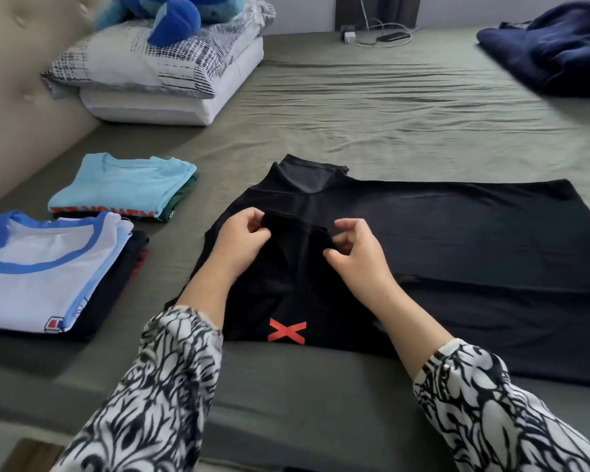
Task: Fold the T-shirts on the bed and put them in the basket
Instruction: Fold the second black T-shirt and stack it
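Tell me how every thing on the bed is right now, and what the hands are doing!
black shirt: spread flat, part folded
left hand: pinches the black shirt's sleeve
right hand: pinches the same sleeve
white shirt: folded, tops a stack
light blue shirt: folded, tops a stack
navy cloth: crumpled, unfolded
pillows: stacked
blue toy: lies on the pillows

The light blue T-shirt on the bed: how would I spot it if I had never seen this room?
Start at the stacked pillows by the headboard and look down the green bed sheet toward the camera. Two piles of folded clothes lie along the left side. The light blue T-shirt tops the farther pile; the nearer pile is topped by a white T-shirt with a blue collar.
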